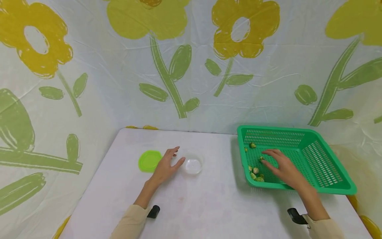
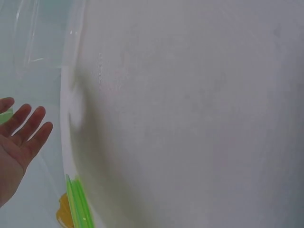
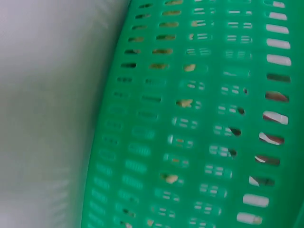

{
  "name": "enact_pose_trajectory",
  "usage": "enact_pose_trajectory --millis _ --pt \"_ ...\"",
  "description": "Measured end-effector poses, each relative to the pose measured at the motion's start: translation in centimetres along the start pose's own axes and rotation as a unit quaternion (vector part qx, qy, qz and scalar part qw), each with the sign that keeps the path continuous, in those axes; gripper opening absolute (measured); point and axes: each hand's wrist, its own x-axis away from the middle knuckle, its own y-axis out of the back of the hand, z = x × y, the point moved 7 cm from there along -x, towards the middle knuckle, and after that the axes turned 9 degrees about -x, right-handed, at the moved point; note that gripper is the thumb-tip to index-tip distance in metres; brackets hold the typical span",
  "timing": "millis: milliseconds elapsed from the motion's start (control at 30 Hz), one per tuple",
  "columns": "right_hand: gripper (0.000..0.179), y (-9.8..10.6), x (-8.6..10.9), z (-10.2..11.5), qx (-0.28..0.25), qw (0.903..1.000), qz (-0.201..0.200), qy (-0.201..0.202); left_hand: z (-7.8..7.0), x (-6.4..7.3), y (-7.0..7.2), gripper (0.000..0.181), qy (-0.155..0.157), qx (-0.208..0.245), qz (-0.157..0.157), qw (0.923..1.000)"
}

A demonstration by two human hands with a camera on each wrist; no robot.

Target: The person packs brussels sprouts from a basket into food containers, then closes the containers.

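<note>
My left hand (image 1: 165, 167) hovers beside a clear round container (image 1: 192, 166), thumb and fingers spread apart. In the left wrist view the same hand (image 2: 21, 137) has its fingers loosely extended, with nothing in them. A lime-green lid (image 1: 148, 161) lies on the table just left of that hand. Over the green basket (image 1: 304, 186) is my right hand (image 1: 283, 167), thumb and fingers parted. A small Brussels sprout (image 1: 261, 159) shows right at its thumb tip. Several more Brussels sprouts (image 1: 255, 170) lie along the basket's left side. The right wrist view shows the slotted basket wall (image 3: 204, 109), which mostly hides the right hand.
A white table (image 1: 206, 205) carries everything, with the basket at its right side. Behind and to the left hangs a white cloth (image 1: 125, 99) printed with yellow flowers. Black straps (image 1: 153, 211) sit at the cuffs of beige sleeves (image 1: 131, 222).
</note>
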Motion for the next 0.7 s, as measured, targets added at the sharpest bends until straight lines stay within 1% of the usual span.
enact_pose_trajectory --millis 133,233,333,500,700 --pt "0.039 -0.8 -0.3 0.1 -0.014 0.9995 0.025 -0.012 -0.3 0.0 -0.7 0.071 -0.003 0.011 0.005 0.9999" --pt "0.037 -1.5 -0.5 0.0 -0.019 0.9987 0.045 -0.015 -0.4 0.0 -1.3 0.075 0.003 0.016 0.014 0.9998" --pt "0.034 -2.2 -0.6 0.0 -0.026 0.9977 0.062 -0.01 -0.6 0.0 -1.8 0.079 0.01 0.016 0.023 0.9996" --pt "0.029 -2.9 -1.0 0.0 -0.04 0.9938 0.101 -0.021 -1.1 0.0 -2.5 0.087 0.018 0.002 0.033 0.9993" --pt "0.027 -3.9 -1.1 -0.2 -0.062 0.9855 0.151 -0.044 -1.8 0.1 -2.9 0.095 0.009 -0.019 0.039 0.999"
